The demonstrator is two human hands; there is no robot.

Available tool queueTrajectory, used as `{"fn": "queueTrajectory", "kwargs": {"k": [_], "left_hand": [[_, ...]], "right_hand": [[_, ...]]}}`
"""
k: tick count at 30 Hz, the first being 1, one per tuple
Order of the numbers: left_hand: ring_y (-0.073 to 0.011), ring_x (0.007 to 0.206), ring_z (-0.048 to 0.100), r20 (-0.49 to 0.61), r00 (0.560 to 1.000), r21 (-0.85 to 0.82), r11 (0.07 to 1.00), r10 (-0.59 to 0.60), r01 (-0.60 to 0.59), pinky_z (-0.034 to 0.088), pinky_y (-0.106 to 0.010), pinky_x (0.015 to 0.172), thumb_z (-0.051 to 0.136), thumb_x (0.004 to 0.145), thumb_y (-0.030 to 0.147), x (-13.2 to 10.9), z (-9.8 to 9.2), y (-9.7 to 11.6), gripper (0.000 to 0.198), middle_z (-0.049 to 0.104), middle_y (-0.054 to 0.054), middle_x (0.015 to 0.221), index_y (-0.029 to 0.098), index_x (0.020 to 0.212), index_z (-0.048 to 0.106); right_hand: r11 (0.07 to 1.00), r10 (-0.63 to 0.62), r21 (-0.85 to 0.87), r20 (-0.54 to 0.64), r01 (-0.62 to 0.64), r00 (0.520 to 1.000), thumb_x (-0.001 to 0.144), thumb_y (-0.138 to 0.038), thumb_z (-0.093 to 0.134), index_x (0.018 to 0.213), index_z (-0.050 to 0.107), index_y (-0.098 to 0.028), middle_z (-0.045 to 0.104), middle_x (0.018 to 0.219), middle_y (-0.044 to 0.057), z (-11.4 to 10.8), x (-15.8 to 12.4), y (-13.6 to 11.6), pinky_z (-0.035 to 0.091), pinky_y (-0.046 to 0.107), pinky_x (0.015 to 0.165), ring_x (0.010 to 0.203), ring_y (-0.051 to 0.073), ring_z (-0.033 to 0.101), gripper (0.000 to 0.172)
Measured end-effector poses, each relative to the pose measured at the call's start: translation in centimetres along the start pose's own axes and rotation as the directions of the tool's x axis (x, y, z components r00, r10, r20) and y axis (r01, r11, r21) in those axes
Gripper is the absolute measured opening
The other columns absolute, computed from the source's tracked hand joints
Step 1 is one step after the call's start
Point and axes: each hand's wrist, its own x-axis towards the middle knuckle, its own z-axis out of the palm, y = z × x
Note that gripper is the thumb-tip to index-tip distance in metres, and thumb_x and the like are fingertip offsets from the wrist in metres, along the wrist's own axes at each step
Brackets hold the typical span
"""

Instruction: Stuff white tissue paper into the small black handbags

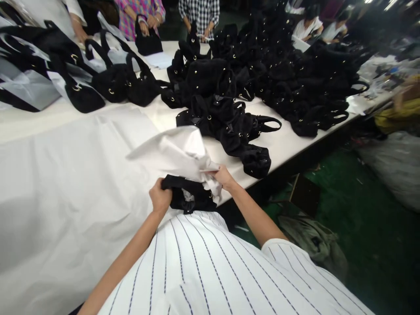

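Close to my body, at the table's near edge, a small black handbag (177, 199) lies with its opening facing up and some pale crumpled stuff showing inside. My left hand (160, 195) is closed on the bag's left rim. On the other side, my right hand (224, 177) grips a crumpled sheet of white paper (179, 151), which spreads leftward above the bag and is partly blurred. Part of the paper hangs down by the bag's right end. My right fingertips are partly hidden by the paper.
Large white sheets (65, 183) cover the table at left. A big heap of black bags (278, 74) fills the back right, with a smaller pile (229, 127) nearer me. Stuffed bags (113, 83) stand at back left. Across the table, co-workers' hands (152, 22) handle bags.
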Motion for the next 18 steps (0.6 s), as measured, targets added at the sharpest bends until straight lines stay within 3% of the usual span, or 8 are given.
{"fn": "queueTrajectory", "kwargs": {"k": [2, 4, 6, 8, 10, 12, 15, 18], "left_hand": [[-0.0232, 0.067, 0.058, -0.046, 0.995, -0.025, 0.996, -0.092, 0.091, 0.041, -0.03, 0.06, 0.055, 0.064, 0.017, -0.2, -0.3, 0.0, 0.005, 0.067, -0.008, 0.067, 0.017, 0.064, 0.06], [-0.0238, 0.064, 0.056, -0.048, 0.993, -0.033, 0.994, -0.11, 0.109, 0.038, -0.03, 0.055, 0.056, 0.064, 0.023, -0.3, -0.3, 0.3, 0.013, 0.067, -0.011, 0.064, 0.017, 0.053, 0.052], [-0.0237, 0.065, 0.057, -0.038, 0.998, -0.043, 0.998, -0.043, 0.041, 0.038, -0.03, 0.055, 0.058, 0.064, 0.028, -0.5, -0.3, 0.6, 0.017, 0.068, -0.012, 0.065, 0.017, 0.052, 0.051], [-0.0231, 0.066, 0.057, -0.02, 0.999, -0.052, 0.998, 0.036, -0.037, 0.038, -0.029, 0.056, 0.059, 0.064, 0.03, -0.9, -0.3, 0.7, 0.017, 0.068, -0.011, 0.068, 0.015, 0.056, 0.054], [-0.0209, 0.063, 0.054, -0.01, 0.998, -0.047, 0.997, 0.066, -0.066, 0.036, -0.028, 0.055, 0.058, 0.064, 0.031, -1.3, -0.3, 0.7, 0.018, 0.067, -0.01, 0.066, 0.015, 0.057, 0.054], [-0.0179, 0.059, 0.05, -0.027, 0.998, -0.034, 0.997, 0.064, -0.065, 0.034, -0.028, 0.054, 0.054, 0.066, 0.027, -1.7, -0.5, 0.6, 0.015, 0.063, -0.007, 0.06, 0.016, 0.055, 0.051], [-0.0149, 0.057, 0.046, -0.045, 0.993, -0.04, 0.993, 0.106, -0.108, 0.033, -0.026, 0.055, 0.047, 0.064, 0.019, -2.1, -1.0, 0.7, 0.006, 0.055, -0.001, 0.055, 0.018, 0.059, 0.051], [-0.0142, 0.058, 0.047, -0.034, 0.983, -0.049, 0.982, 0.182, -0.183, 0.035, -0.025, 0.057, 0.046, 0.065, 0.015, -2.4, -1.8, 1.4, 0.011, 0.052, 0.002, 0.057, 0.019, 0.066, 0.056]], "right_hand": [[0.987, -0.005, -0.156, 0.163, 0.031, 0.987, 0.063, -0.03, 0.073, 0.069, 0.064, -0.013, 0.06, 0.063, 0.0, 0.3, -2.0, 0.3, 0.044, 0.025, 0.058, 0.063, 0.017, 0.057, 0.021], [0.931, -0.077, -0.325, 0.268, 0.165, 0.96, 0.067, -0.021, 0.068, 0.076, 0.068, -0.014, 0.064, 0.07, 0.0, 1.1, -3.7, 0.1, 0.047, 0.026, 0.065, 0.071, 0.018, 0.061, 0.011], [0.832, -0.213, -0.442, 0.301, 0.334, 0.929, 0.071, -0.013, 0.062, 0.103, 0.069, -0.018, 0.068, 0.097, 0.004, 2.0, -4.6, -0.5, 0.049, 0.029, 0.079, 0.091, 0.021, 0.063, 0.033], [0.729, -0.334, -0.481, 0.371, 0.486, 0.867, 0.071, -0.006, 0.058, 0.124, 0.061, -0.021, 0.06, 0.124, 0.009, 3.0, -4.5, -0.9, 0.045, 0.033, 0.095, 0.113, 0.024, 0.056, 0.055], [0.68, -0.36, -0.432, 0.506, 0.592, 0.784, 0.069, 0.001, 0.053, 0.125, 0.06, -0.021, 0.057, 0.131, 0.009, 3.9, -3.6, -0.8, 0.04, 0.035, 0.104, 0.123, 0.024, 0.05, 0.061], [0.705, -0.296, -0.37, 0.622, 0.605, 0.725, 0.065, 0.006, 0.049, 0.113, 0.067, -0.021, 0.065, 0.12, 0.005, 4.6, -2.2, 0.0, 0.039, 0.032, 0.104, 0.119, 0.022, 0.055, 0.057], [0.77, -0.157, -0.399, 0.638, 0.499, 0.754, 0.068, 0.006, 0.05, 0.095, 0.072, -0.018, 0.072, 0.102, 0.003, 5.5, -0.1, 1.8, 0.046, 0.027, 0.093, 0.103, 0.02, 0.064, 0.043], [0.726, -0.125, -0.51, 0.561, 0.461, 0.818, 0.07, 0.002, 0.055, 0.083, 0.072, -0.014, 0.073, 0.096, 0.007, 6.3, 1.4, 3.1, 0.048, 0.028, 0.086, 0.096, 0.022, 0.066, 0.026]]}}
